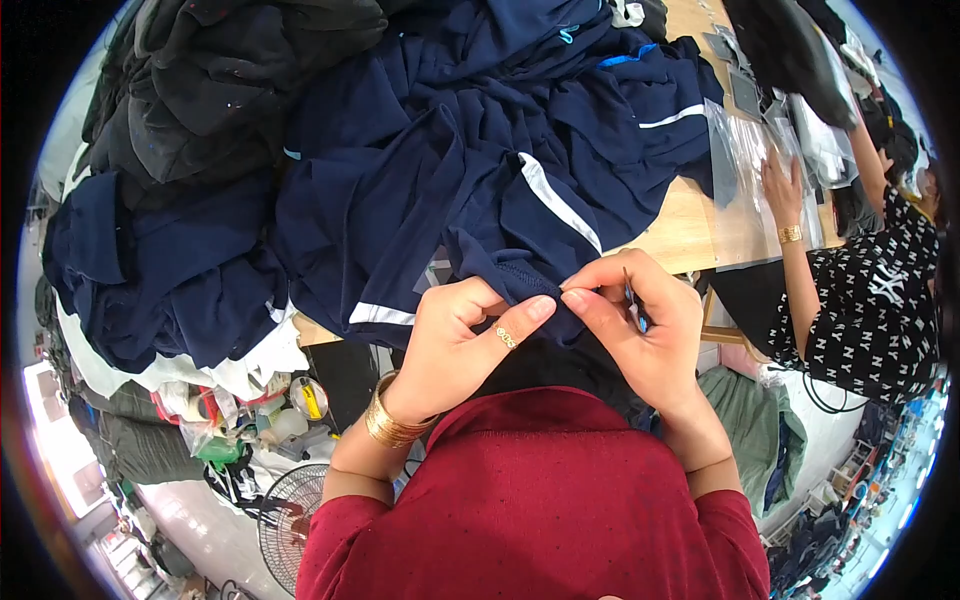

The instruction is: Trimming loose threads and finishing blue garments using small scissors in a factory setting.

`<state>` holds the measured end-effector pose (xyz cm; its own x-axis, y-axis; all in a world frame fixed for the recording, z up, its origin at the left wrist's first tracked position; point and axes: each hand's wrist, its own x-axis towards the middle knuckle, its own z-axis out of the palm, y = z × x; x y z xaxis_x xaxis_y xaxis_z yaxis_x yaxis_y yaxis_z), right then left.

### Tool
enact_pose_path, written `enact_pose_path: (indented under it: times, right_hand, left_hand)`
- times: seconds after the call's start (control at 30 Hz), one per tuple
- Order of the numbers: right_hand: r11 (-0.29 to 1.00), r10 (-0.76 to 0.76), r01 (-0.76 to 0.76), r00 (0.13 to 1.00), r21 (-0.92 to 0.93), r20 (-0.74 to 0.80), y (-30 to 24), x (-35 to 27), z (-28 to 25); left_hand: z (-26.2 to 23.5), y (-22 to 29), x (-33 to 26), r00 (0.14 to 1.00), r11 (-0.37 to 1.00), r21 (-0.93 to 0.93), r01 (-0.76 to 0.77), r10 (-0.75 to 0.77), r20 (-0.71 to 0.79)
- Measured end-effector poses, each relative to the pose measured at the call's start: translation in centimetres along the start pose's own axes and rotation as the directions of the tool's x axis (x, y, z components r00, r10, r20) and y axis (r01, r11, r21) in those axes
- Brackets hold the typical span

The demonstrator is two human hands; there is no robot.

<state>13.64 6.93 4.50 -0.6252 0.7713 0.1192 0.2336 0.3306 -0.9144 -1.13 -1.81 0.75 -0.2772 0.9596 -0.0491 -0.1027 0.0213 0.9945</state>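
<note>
A navy garment with white stripes is spread across the table, and its near edge is lifted up in front of me. My left hand pinches that edge between thumb and fingers, beside a stitched seam. Thumb and forefinger of my right hand pinch the same edge just to the right, the two thumbs nearly meeting. Tucked in the right palm is a small tool with blue and dark metal parts; its kind is mostly hidden by the fingers.
Black cloth and more navy garments are heaped at left on the wooden table. At right, another person's hand rests by clear plastic bags. A fan stands at lower left.
</note>
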Motion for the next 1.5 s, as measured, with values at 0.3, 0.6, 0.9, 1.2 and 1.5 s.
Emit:
enact_pose_path:
  times: [0.3, 0.6, 0.9, 1.2, 1.5]
  right_hand:
    - [0.996, -0.056, 0.06, 0.996, 0.062, -0.066, 0.9, 0.5, -0.1]
    - [0.999, 0.02, -0.017, 0.996, 0.044, -0.091, 0.8, 0.3, -0.6]
    - [0.996, -0.092, 0.092, 0.996, -0.004, 0.019, 1.2, -0.2, -1.3]
    - [0.946, -0.208, 0.222, 0.974, -0.235, 0.084, 0.9, -0.4, -1.0]
    - [0.931, -0.201, 0.222, 0.974, -0.291, 0.103, 0.6, -0.4, -0.9]
  left_hand:
    - [0.0, 0.0, 0.0, 1.0, 1.0, -0.002, 0.015, -0.015, -0.009]
    - [-0.3, 0.0, 0.1, 1.0, 1.0, 0.031, 0.005, -0.005, 0.028]
    - [-0.5, 0.0, -0.2, 0.997, 0.992, -0.113, 0.064, -0.06, 0.045]
    - [-0.1, 0.4, -0.1, 0.999, 0.996, -0.086, 0.016, -0.013, 0.036]
    - [-0.3, 0.0, -0.3, 0.999, 0.999, -0.039, 0.014, -0.013, 0.035]
